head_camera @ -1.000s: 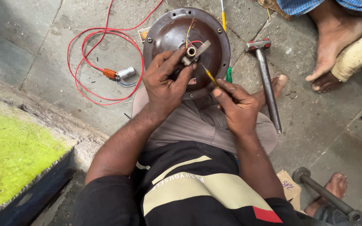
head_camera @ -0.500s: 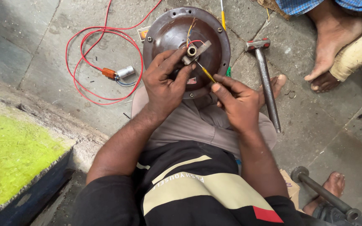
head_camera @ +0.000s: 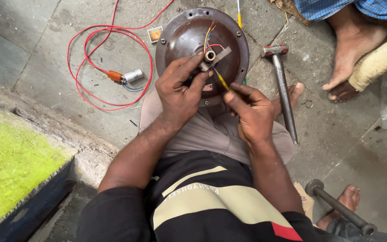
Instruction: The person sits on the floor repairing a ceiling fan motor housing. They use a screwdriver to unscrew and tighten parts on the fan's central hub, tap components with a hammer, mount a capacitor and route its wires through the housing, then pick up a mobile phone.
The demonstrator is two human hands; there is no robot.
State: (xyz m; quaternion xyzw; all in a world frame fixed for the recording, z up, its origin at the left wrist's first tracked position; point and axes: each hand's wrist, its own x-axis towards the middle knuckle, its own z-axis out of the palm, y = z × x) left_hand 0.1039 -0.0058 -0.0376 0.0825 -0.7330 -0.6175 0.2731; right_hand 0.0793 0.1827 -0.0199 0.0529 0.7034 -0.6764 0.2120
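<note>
A round brown motor (head_camera: 189,38) rests on the person's knee above the stone floor (head_camera: 45,54). The left hand (head_camera: 180,92) lies on it, fingers pinched on the metal bar (head_camera: 218,56) at the hub. The right hand (head_camera: 249,112) grips a yellow screwdriver (head_camera: 221,81), fingers closed around it. A hammer (head_camera: 283,89) lies right; red wire (head_camera: 108,67) coils left.

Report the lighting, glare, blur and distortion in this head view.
Head view: soft, even daylight with faint shadows; a dull sheen on the brown motor housing; left hand, right hand and hammer sharp, no motion blur; mild wide-angle stretch at the edges.
</note>
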